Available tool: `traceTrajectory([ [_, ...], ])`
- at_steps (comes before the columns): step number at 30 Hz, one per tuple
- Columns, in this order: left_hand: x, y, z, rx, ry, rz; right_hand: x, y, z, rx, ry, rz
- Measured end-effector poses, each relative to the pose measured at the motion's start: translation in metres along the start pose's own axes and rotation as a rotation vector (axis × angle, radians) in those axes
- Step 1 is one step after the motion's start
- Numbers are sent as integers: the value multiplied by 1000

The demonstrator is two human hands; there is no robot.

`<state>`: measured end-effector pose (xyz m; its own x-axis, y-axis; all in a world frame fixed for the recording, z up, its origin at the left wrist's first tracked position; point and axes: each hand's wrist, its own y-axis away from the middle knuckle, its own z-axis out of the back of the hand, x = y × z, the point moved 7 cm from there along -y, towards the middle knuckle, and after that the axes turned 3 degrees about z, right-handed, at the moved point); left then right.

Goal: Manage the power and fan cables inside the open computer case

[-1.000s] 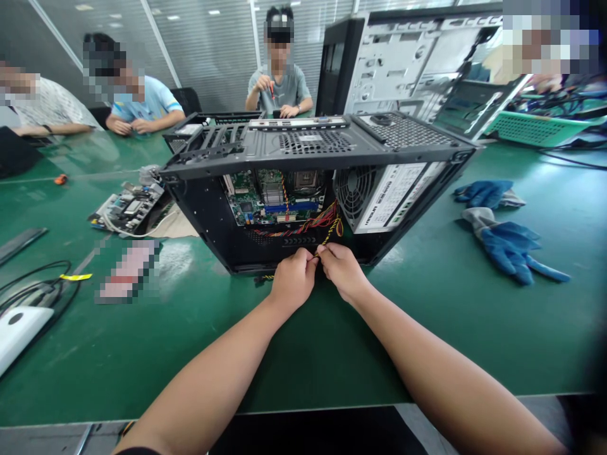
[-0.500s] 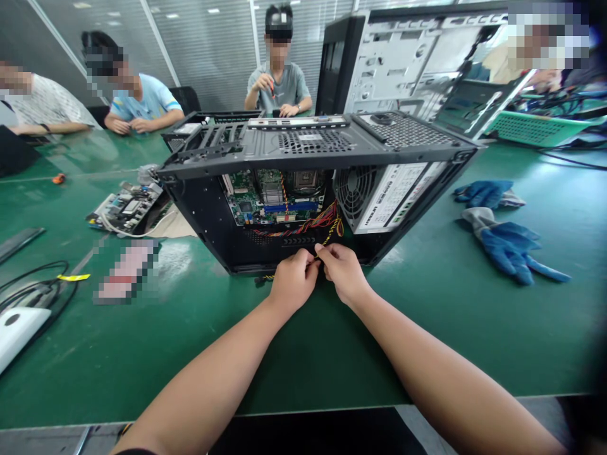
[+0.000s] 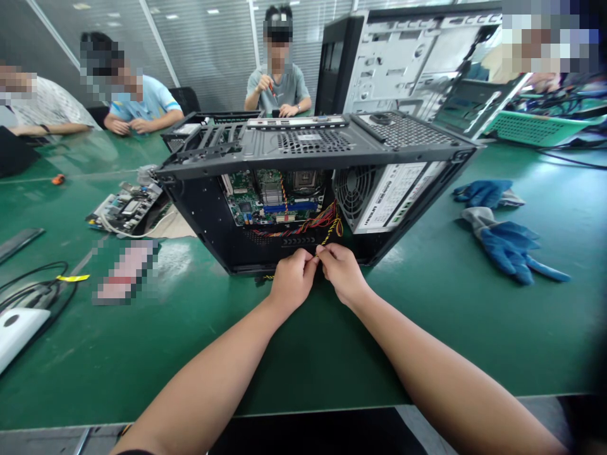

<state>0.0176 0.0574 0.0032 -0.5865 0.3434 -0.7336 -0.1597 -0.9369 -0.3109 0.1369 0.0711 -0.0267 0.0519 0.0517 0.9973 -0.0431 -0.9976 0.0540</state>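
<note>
A black computer case [image 3: 303,161] with an open side stands before me on the green table. Inside it are a green motherboard [image 3: 272,189] and, on the right, a power supply [image 3: 391,196] with a fan grille. From the power supply comes a twisted yellow-and-black cable [image 3: 329,235]. Both my hands meet at the case's lower front edge. My left hand [image 3: 294,275] pinches this cable, and my right hand [image 3: 342,268] grips it close by. A dark connector [image 3: 260,280] on a yellow-black cable pokes out left of my left hand. My fingertips partly hide the cable.
Blue gloves [image 3: 505,243] lie to the right. A second case [image 3: 398,63] and a green basket [image 3: 531,129] stand behind. At left are a circuit board with parts [image 3: 126,205], a blurred phone-like object [image 3: 126,272] and black cables [image 3: 35,291]. Several people sit across the table.
My hands stay at the same spot on the cable; the fingers shift only slightly. Nothing else has visibly moved.
</note>
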Motion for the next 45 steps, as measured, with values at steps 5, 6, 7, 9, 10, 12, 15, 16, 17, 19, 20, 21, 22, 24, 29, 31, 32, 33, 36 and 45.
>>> traceTrajectory([
  [5,-1,-1,1,-10,6,-19,5,1,1,-40,-30,29],
  [6,-1,-1,1,-19,-2,-28,5,2,1,-39,-34,23],
  [7,-1,-1,2,-29,-11,-37,5,2,1,-41,-34,19],
  [9,-1,0,2,-49,-26,-47,6,2,2,-53,-23,16],
  [10,-1,0,2,-54,-29,-48,6,1,3,-59,-17,18],
  [12,-1,0,2,-57,-28,-44,6,1,4,-66,-9,23],
  [15,-1,0,2,-57,-34,-42,6,1,5,-71,-5,31],
  [16,-1,0,2,-58,-40,-47,7,1,4,-70,-3,33],
  [17,-2,0,3,-60,-47,-53,7,1,4,-68,-3,34],
  [19,-4,0,3,-58,-58,-66,7,1,4,-62,-8,33],
  [20,-5,0,4,-52,-62,-68,7,1,3,-58,-14,30],
  [21,-6,0,4,-46,-66,-66,7,1,3,-54,-22,27],
  [22,-6,0,4,-38,-70,-60,7,2,2,-47,-32,22],
  [24,-7,-1,3,-25,-76,-47,7,2,1,-35,-51,12],
  [29,-7,-1,3,-8,-77,-34,9,3,-1,-12,-65,13],
  [31,-7,-1,3,-6,-77,-36,9,3,-1,-9,-66,15],
  [32,-7,-1,3,-6,-77,-42,9,3,-1,-11,-65,15],
  [33,-7,-1,3,-10,-77,-50,9,3,-1,-15,-62,15],
  [36,-7,0,4,-33,-74,-84,9,2,1,-39,-31,32],
  [45,-5,2,4,-97,-42,-103,8,1,4,-61,9,66],
])
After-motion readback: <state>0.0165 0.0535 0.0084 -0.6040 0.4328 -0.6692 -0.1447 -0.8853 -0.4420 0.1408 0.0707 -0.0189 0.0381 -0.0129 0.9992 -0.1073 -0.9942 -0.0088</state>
